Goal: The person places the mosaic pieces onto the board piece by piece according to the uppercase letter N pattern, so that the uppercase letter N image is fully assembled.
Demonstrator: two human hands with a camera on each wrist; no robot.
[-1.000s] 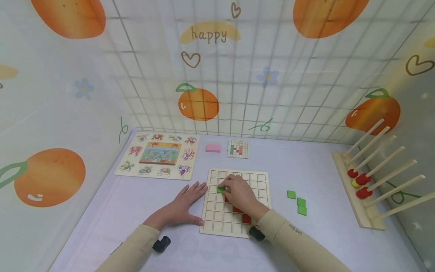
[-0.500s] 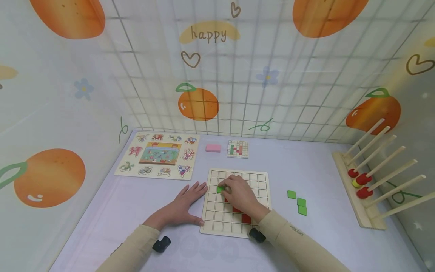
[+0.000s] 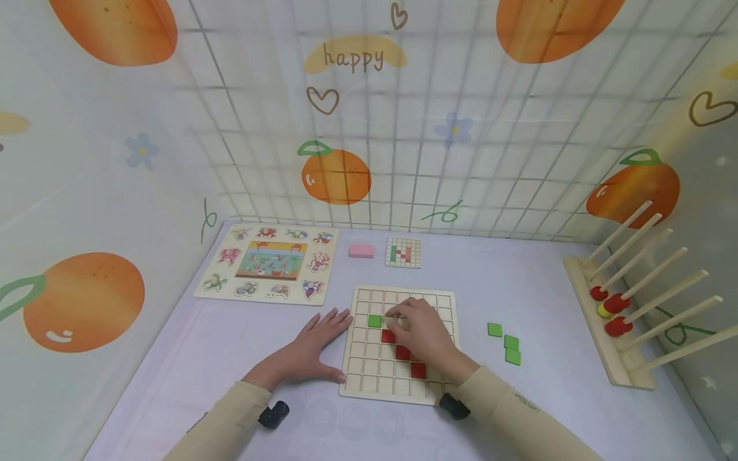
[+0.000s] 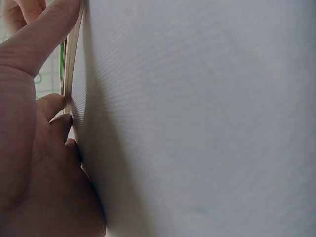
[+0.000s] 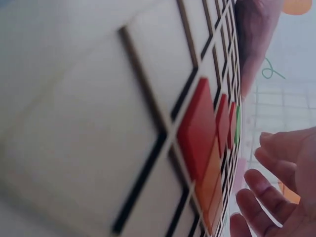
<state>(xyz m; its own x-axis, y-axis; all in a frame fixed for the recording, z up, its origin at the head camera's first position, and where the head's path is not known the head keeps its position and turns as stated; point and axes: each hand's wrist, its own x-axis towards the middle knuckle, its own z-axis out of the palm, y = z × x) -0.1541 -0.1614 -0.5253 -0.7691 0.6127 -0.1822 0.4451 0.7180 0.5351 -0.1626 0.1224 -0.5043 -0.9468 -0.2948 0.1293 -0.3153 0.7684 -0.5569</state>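
Note:
The wooden grid board (image 3: pixel 362 378) lies flat on the table. A green square tile (image 3: pixel 375 321) sits in one of its cells, and red square tiles (image 3: pixel 403 353) run diagonally down from it. Orange tiles (image 5: pixel 211 190) beside the red ones show in the right wrist view; my right hand hides them in the head view. That right hand (image 3: pixel 423 333) hovers over the board just right of the green tile, fingers loosely bent with nothing between them. My left hand (image 3: pixel 308 352) rests spread on the table, thumb and fingertips at the board's left edge.
Several loose green tiles (image 3: pixel 511 342) lie right of the board. Behind it are a small pattern card (image 3: pixel 403 253) and a pink block (image 3: pixel 362 251). A sea-animal puzzle (image 3: pixel 264 291) lies back left; a wooden peg rack (image 3: pixel 611 349) with red and yellow beads stands right.
My right hand has let go of the green tile and drawn back to the right, uncovering that tile and more of the red ones. The left hand has stayed put.

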